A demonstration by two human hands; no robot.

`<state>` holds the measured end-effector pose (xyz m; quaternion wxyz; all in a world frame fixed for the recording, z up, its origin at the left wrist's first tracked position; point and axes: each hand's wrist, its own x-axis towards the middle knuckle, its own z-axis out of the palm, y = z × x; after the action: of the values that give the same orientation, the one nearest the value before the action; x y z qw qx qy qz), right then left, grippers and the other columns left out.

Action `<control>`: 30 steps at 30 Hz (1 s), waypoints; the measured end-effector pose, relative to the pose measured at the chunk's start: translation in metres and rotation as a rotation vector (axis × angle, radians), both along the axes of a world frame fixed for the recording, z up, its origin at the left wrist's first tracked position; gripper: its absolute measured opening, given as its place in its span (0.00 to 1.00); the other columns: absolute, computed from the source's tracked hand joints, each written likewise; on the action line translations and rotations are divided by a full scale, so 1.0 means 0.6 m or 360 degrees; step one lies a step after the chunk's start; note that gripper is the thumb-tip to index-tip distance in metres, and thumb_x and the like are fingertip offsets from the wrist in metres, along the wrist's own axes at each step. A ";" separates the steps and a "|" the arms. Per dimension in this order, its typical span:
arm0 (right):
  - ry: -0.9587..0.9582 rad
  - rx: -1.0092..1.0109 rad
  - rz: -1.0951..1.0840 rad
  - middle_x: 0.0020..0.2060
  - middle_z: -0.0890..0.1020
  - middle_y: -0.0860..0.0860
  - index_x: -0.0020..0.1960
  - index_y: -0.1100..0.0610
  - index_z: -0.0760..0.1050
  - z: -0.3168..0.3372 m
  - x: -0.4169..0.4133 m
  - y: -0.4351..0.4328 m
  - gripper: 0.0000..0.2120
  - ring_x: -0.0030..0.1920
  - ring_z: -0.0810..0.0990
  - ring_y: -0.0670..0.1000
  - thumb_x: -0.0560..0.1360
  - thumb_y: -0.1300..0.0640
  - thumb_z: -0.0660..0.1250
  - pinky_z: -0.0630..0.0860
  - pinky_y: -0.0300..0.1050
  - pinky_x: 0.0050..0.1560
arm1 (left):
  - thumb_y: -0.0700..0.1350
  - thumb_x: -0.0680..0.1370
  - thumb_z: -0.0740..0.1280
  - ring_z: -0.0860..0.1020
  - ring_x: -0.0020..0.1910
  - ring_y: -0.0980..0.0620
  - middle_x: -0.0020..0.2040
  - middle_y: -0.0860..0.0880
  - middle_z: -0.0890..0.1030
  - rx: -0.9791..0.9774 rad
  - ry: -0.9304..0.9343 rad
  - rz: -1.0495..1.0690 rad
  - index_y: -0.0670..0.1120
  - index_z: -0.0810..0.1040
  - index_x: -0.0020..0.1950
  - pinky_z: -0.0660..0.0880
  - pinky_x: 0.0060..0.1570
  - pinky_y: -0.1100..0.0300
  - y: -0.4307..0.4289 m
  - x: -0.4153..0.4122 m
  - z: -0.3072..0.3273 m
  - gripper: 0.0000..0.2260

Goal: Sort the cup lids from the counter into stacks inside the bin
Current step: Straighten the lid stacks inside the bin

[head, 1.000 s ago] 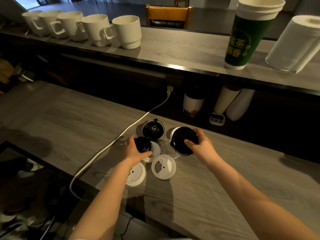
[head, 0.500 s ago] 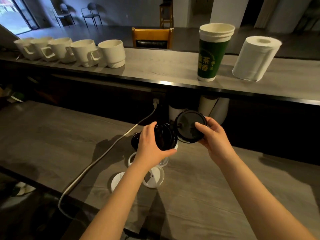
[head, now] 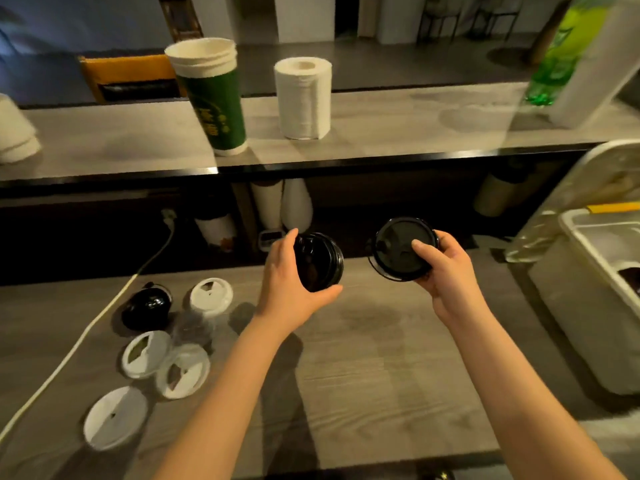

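Head view: left hand (head: 289, 275) fingers (head: 290, 241) round dark lid (head: 320, 263), right hand (head: 448, 271) pinching black lid (head: 398, 251) (white lids (head: 211, 296) leftward, bin (head: 568, 306) rightward).

A café service counter (head: 346, 358): stacked paper cups (head: 211, 95), paper-towel roll (head: 304, 98), loose cup lids (head: 187, 370).

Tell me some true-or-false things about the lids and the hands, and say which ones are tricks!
1. The left hand holds a black lid; the right hand holds a second black lid. True.
2. The white lids are inside the bin. False: four lie on the counter.
3. A third black lid lies on the counter. True.
4. The paper roll lies on its side. False: it stands upright.
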<state>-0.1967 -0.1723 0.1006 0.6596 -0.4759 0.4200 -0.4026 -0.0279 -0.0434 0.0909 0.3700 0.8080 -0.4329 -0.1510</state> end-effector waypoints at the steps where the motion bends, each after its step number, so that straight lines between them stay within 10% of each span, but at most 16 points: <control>1: 0.0007 0.0002 -0.0028 0.49 0.81 0.51 0.52 0.52 0.74 -0.002 -0.028 -0.013 0.07 0.49 0.81 0.50 0.76 0.62 0.65 0.77 0.40 0.40 | 0.53 0.67 0.76 0.57 0.72 0.51 0.73 0.49 0.56 -0.0009 -0.0007 -0.0023 0.49 0.51 0.76 0.58 0.69 0.59 -0.019 -0.024 0.000 0.46; 30: 0.0194 -0.0299 -0.0132 0.42 0.84 0.49 0.57 0.51 0.72 0.034 -0.552 -0.354 0.16 0.42 0.84 0.45 0.74 0.68 0.66 0.79 0.38 0.44 | 0.52 0.67 0.76 0.58 0.72 0.52 0.74 0.51 0.56 0.0063 -0.0024 -0.0349 0.51 0.51 0.76 0.59 0.68 0.56 -0.369 -0.473 -0.004 0.46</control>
<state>-0.5282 -0.3849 0.1208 0.5681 -0.5414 0.4390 -0.4376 -0.3119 -0.2648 0.0886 0.3320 0.7641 -0.5184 -0.1930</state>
